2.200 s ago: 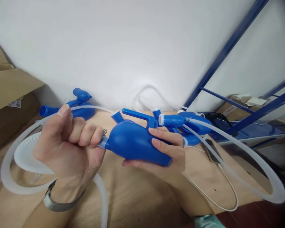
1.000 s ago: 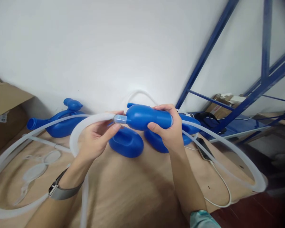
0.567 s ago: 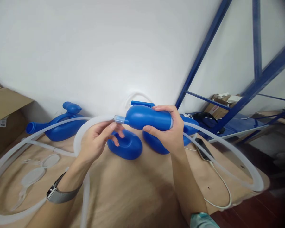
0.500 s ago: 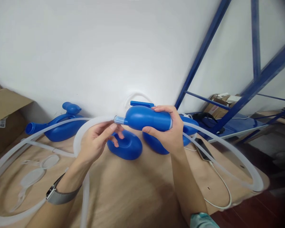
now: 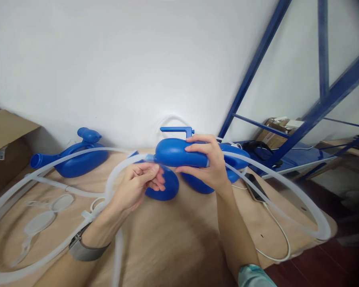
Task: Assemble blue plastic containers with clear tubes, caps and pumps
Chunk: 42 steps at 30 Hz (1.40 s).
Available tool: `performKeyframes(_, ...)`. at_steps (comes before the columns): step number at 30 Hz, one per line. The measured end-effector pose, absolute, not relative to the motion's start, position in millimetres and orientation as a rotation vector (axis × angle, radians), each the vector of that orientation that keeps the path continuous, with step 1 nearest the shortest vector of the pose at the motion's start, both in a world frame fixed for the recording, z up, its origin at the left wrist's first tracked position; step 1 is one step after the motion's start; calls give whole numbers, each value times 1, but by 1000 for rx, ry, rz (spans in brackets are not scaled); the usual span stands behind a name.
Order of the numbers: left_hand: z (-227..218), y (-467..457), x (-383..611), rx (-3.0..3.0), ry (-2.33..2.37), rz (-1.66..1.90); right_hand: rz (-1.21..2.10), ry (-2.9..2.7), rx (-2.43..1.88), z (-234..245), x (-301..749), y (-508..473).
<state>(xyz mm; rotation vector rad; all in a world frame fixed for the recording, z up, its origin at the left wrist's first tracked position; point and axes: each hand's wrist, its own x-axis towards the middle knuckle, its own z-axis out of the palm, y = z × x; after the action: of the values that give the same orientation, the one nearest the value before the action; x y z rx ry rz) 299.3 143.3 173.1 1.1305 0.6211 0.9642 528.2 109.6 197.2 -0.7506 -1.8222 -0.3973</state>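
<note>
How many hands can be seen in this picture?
2: the right hand grips the blue bulb-shaped piece; the left hand is just below the end of the translucent hose, contact unclear. No other hand shows.

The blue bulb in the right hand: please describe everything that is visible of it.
The blue bulb is smooth, glossy, plastic-looking; its rounded end narrows to a neck joined to a translucent tube. It is held roughly level above the table by the right hand, which partly hides its other end.
</note>
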Motion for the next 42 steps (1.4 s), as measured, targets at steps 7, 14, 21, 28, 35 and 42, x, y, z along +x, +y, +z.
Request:
performKeyframes(7, 169, 141, 303, 1222, 604, 1060, -467, -1822, -705, 198, 536, 110)
performKeyframes(14, 169, 140, 296, 1404, 614, 1051, -426, -1778, -733, 199, 540, 110)
performKeyframes(21, 180, 136, 299, 1483, 700, 983, -403, -1762, -770, 200, 538, 108)
performKeyframes(28, 194, 113, 271, 1816, 870, 936, -268, -1705, -902, 200, 544, 110)
performKeyframes(35, 191, 130, 254, 2298, 998, 1145, -85, -1738, -939, 200, 543, 109)
performKeyframes(42, 187, 144, 266, 2416, 777, 904, 8, -1808, -959, 205, 556, 104)
